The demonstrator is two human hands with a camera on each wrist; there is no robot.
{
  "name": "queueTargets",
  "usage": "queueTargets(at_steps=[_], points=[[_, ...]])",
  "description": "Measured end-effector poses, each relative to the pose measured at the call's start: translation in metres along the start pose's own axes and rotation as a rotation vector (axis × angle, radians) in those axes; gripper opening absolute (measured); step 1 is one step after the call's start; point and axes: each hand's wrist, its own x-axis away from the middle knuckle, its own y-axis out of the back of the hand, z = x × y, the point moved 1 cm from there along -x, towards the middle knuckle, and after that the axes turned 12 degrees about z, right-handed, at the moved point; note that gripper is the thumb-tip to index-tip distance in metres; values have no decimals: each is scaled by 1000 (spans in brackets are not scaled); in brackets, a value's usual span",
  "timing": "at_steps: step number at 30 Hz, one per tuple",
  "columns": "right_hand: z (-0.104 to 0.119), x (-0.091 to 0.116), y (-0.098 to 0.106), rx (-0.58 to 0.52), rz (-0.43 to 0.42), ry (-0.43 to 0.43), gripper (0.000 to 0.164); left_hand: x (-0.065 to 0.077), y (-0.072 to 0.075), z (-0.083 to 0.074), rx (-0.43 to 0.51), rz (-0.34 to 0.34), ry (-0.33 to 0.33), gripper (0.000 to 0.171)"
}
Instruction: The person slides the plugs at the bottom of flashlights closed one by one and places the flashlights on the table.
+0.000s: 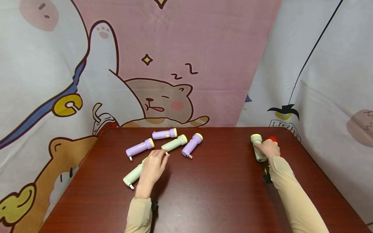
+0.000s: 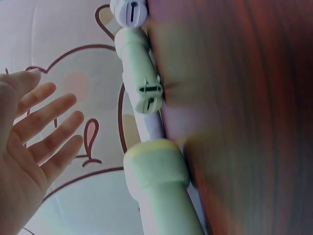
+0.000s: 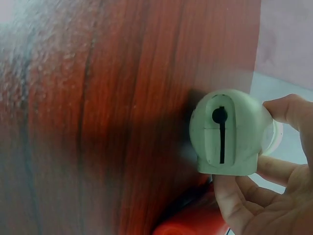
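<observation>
My right hand [image 1: 268, 149] grips a light green flashlight [image 1: 256, 139] at the table's right side. In the right wrist view, the thumb lies against one side of this flashlight [image 3: 230, 137] and the fingers curl below it. A red object [image 3: 195, 220], mostly hidden, lies close beside that hand. My left hand [image 1: 152, 166] hovers over another light green flashlight [image 1: 134, 175], hiding its head end in the head view. Seen from the left wrist, the left hand [image 2: 36, 142] has its fingers loosely spread, holding nothing, apart from the green flashlight [image 2: 164, 191].
Beyond the left hand lie a third light green flashlight [image 1: 175, 144] and three purple ones: one at left [image 1: 138, 149], one at the back [image 1: 163, 134] and one at right [image 1: 190, 147]. A printed cartoon cloth [image 1: 221, 64] hangs behind the brown table [image 1: 215, 187].
</observation>
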Motion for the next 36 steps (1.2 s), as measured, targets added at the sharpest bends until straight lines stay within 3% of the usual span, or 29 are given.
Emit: queueTargets(at_steps=[13,23,26,30,33,36], points=[[-3,-4,-1,52,30,2,59,7,6,20,17,57,125,18],[6,-2,1,128,15,52,56,8,8,21,27,46,142,18],[16,-1,5,183,-9,70,54,8,7,21,32,45,141,18],[38,5,6,240,-137,129,45,8,7,21,36,48,140,18],[61,10,-1,230,-241,190,42,8,7,21,36,48,142,18],[88,15,-14,201,-259,239,43,9,7,22,34,46,144,18]])
